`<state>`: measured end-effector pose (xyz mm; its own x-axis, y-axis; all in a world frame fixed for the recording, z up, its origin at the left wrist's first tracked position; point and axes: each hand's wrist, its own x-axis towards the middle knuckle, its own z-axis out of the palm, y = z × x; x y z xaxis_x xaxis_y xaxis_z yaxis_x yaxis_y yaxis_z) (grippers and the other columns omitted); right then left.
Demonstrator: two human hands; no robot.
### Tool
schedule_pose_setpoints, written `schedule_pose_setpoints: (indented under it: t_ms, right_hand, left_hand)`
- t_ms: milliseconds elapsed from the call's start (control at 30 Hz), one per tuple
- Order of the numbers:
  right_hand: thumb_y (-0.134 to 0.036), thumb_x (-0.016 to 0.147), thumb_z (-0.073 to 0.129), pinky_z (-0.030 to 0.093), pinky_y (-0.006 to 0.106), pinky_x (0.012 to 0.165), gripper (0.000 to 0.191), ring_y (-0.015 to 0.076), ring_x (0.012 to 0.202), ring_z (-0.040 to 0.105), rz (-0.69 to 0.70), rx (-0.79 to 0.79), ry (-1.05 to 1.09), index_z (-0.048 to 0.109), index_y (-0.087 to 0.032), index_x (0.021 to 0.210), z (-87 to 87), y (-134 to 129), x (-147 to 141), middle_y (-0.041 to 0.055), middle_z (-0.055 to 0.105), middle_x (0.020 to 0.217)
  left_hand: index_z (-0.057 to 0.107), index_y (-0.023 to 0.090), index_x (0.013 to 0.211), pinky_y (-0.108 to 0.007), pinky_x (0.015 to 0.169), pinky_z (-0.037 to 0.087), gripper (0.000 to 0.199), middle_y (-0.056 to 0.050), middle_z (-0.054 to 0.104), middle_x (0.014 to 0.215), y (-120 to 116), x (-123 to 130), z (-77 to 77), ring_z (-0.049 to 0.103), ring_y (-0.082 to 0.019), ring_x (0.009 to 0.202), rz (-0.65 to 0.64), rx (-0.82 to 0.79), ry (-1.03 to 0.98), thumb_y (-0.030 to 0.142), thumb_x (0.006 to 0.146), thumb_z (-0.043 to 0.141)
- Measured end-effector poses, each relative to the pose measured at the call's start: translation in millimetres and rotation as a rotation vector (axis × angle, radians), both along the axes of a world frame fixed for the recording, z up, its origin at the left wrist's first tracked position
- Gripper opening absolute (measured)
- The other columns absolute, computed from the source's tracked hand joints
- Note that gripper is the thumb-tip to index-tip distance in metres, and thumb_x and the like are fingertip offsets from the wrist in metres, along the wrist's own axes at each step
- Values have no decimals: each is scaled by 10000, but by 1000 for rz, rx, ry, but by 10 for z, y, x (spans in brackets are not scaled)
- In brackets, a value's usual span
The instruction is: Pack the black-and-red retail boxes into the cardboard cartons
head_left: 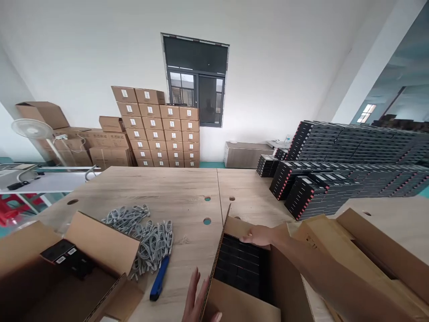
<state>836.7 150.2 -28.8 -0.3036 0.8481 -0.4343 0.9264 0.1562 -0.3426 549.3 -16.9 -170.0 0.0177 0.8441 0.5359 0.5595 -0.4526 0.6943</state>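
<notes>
An open cardboard box stands at the bottom centre, with rows of black boxes inside. My right hand reaches over its far side, fingers on the far flap and thumb bent; it looks closed on that flap. At the box's left side is my left hand, fingers stretched and apart, touching or very near the left flap. Left of it, a blue cutter lies on the wooden table beside a heap of grey cables. Another open carton at lower left holds a few black boxes.
Long stacks of black boxes fill the right rear. Further open cardboard lies at right. Sealed cartons are piled by the wall, near a white fan. The tabletop has round holes.
</notes>
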Motion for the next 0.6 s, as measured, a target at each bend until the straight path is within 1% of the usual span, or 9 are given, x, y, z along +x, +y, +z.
schedule_pose_setpoints:
  t_ms: [33, 100, 167, 233, 300, 367, 433, 533, 600]
  right_hand:
    - [-755, 822, 524, 447, 389, 741, 595, 312, 834, 657, -3, -8, 6, 646, -203, 637, 9, 4, 9, 80, 649, 730]
    - [-732, 793, 580, 452, 391, 734, 553, 310, 826, 650, -8, -22, 28, 654, -200, 663, 20, -9, 24, 73, 641, 726]
    - [-711, 768, 625, 466, 383, 741, 515, 294, 830, 647, -8, -29, 75, 692, -201, 797, 33, -41, 27, 63, 663, 786]
    - [-694, 756, 651, 481, 377, 795, 547, 280, 900, 645, -11, -14, 134, 689, -209, 1007, 49, -88, 10, 67, 691, 953]
    - [-702, 711, 697, 471, 409, 923, 702, 313, 1092, 603, -16, 40, 180, 631, -206, 1202, 61, -157, -32, 109, 649, 1191]
    - [-733, 638, 744, 402, 485, 1065, 925, 376, 1313, 466, -1, 77, 202, 541, -205, 1370, 63, -252, -97, 159, 528, 1396]
    - [-768, 590, 758, 257, 589, 1175, 1158, 426, 1475, 258, 41, 31, 186, 366, -230, 1538, 55, -367, -170, 190, 346, 1573]
    - [-793, 543, 769, -28, 701, 1193, 1396, 446, 1549, -70, 97, -107, 100, 68, -256, 1624, 31, -530, -276, 193, -25, 1701]
    - [-795, 496, 792, -129, 735, 1149, 1483, 444, 1524, -211, 95, -141, 43, -15, -256, 1618, 0, -599, -334, 184, -171, 1688]
  left_hand:
    - [320, 394, 1562, -450, 1091, 508, 690, -64, 239, 1680, 29, -76, 76, 392, -318, 1459, -76, 35, 101, 249, 933, 564]
    - [246, 364, 1593, -385, 1070, 515, 730, -97, 238, 1671, 84, -198, 229, 410, -306, 1440, -200, 92, 266, 275, 947, 573]
    - [187, 305, 1614, -350, 1074, 494, 763, -135, 288, 1643, 129, -263, 349, 426, -295, 1424, -280, 106, 341, 311, 954, 571]
    - [136, 275, 1624, -333, 1092, 466, 774, -139, 322, 1624, 156, -282, 408, 417, -277, 1427, -319, 89, 342, 320, 967, 543]
    - [97, 283, 1627, -315, 1100, 453, 789, -118, 345, 1613, 167, -287, 417, 418, -259, 1425, -352, 60, 338, 288, 967, 530]
    - [82, 295, 1627, -308, 1106, 448, 816, -102, 373, 1602, 168, -299, 413, 428, -250, 1420, -369, 33, 344, 248, 951, 538]
    - [94, 297, 1626, -305, 1112, 442, 823, -98, 396, 1593, 166, -309, 427, 432, -244, 1419, -372, 20, 352, 221, 940, 543]
    - [121, 290, 1624, -299, 1121, 428, 794, -99, 385, 1603, 165, -276, 475, 416, -235, 1432, -386, 7, 360, 210, 946, 526]
    - [123, 307, 1622, -303, 1127, 424, 792, -93, 357, 1619, 154, -231, 489, 404, -237, 1439, -400, -16, 356, 196, 945, 518]
